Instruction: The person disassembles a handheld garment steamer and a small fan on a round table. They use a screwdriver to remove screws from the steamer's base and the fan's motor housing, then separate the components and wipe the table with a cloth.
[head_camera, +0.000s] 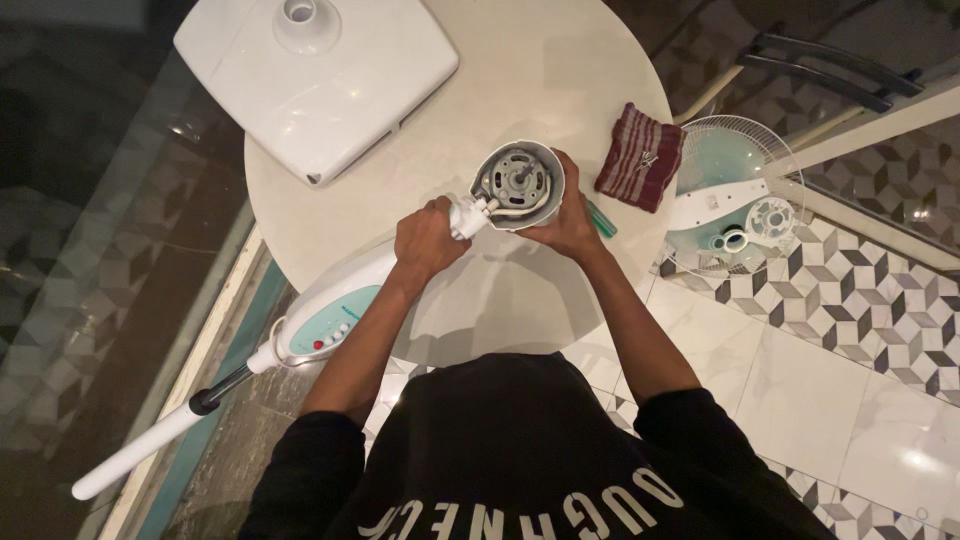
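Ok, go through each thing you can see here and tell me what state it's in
fan motor: housing open, windings exposed, held on the round table.
left hand: gripping the fan neck.
right hand: cupping the motor.
fan base: detached, lying on the table.
fan grille: removed, lying on the floor.
striped cloth: folded.

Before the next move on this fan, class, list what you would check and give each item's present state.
1. Left hand grips the white fan neck: ok.
2. Right hand holds the round grey motor housing: ok.
3. Motor shaft exposed, no blade on it: ok.
4. Square white fan base lies apart on the round table: ok.
5. White wire fan guard rests on the floor: ok.
6. Fan unplugged: cannot tell.
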